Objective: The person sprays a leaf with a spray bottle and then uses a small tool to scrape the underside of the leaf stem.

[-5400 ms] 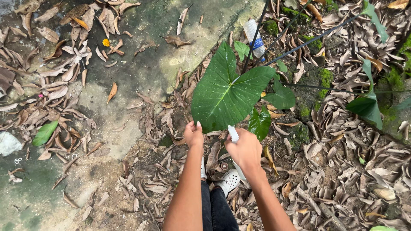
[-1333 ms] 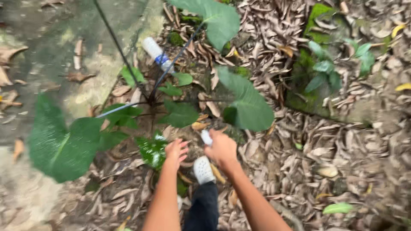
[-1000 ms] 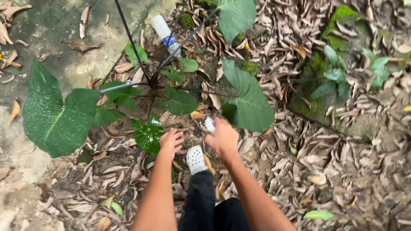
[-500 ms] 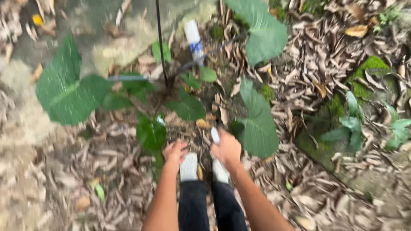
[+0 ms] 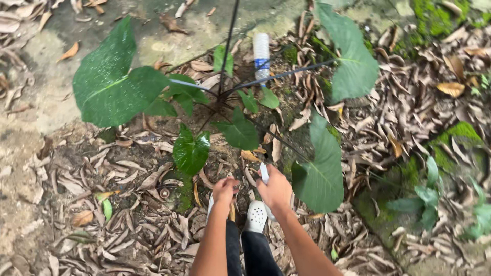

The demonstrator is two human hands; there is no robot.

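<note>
My right hand (image 5: 276, 190) is closed around a small white handle-like object (image 5: 264, 173) that sticks up from the fist. My left hand (image 5: 225, 190) is curled beside it, fingers bent, close to the ground litter; whether it holds something is unclear. Both hands hover just in front of a large-leaved green plant (image 5: 190, 149) with dark stems that meet at its base (image 5: 220, 102). One big heart-shaped leaf (image 5: 115, 82) spreads to the left, another (image 5: 321, 168) hangs right next to my right hand. My white perforated shoes (image 5: 254, 215) show below the hands.
A clear plastic bottle (image 5: 261, 55) lies on the ground behind the plant. Dry brown leaves (image 5: 128, 214) cover the soil. A concrete slab (image 5: 51, 87) runs along the upper left. Mossy stones (image 5: 460, 133) and small green plants (image 5: 427, 197) sit at the right.
The view has shifted, so the plant now sits more centred and the bottle is further right. Both hands have stayed low in front of the plant, the right one keeping the white object.
</note>
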